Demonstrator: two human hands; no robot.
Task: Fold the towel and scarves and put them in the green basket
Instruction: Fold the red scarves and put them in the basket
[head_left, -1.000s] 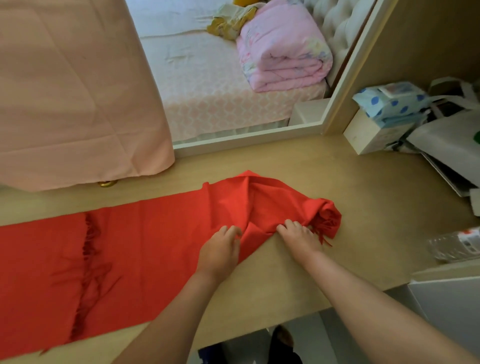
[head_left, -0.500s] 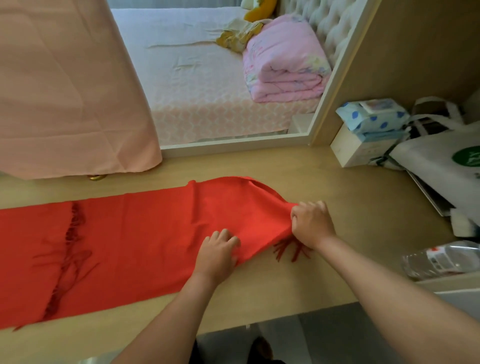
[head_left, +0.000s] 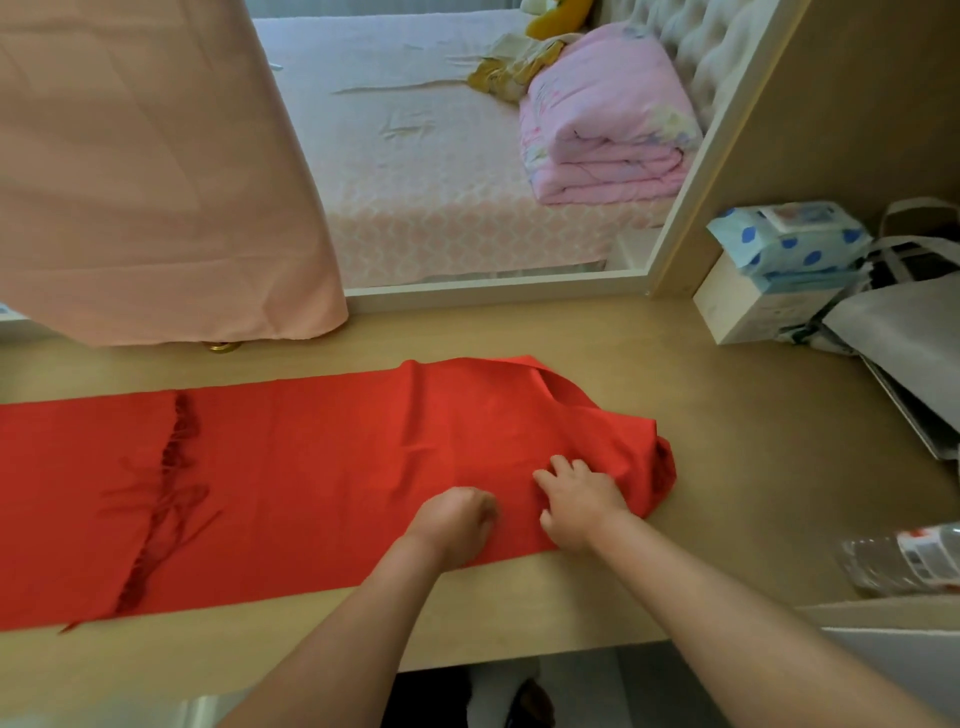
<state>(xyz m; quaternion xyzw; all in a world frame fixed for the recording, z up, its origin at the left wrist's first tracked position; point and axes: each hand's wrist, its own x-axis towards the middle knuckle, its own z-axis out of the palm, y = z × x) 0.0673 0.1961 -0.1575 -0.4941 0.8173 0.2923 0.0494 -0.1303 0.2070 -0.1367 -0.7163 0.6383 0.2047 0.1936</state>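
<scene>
A long red scarf (head_left: 311, 467) lies stretched across the wooden desk (head_left: 753, 441), running off the left edge of view. A fringed end lies folded over it at the left. Its right end is folded under into a rounded bulge (head_left: 660, 462). My left hand (head_left: 457, 525) sits on the scarf's near edge with its fingers curled into the fabric. Just to its right, my right hand (head_left: 576, 504) rests on the scarf with fingers spread. No green basket or towel is in view.
A pink cloth (head_left: 145, 171) hangs over the desk's back left. A mirror (head_left: 467, 156) stands behind the desk. At the right are a white box with wipe packs (head_left: 779, 270), a grey bag (head_left: 909, 338) and a plastic bottle (head_left: 904, 561).
My right hand let go of the bunched right end and moved left onto the scarf. That end's fringe is now tucked out of sight. My left hand's fingers have curled.
</scene>
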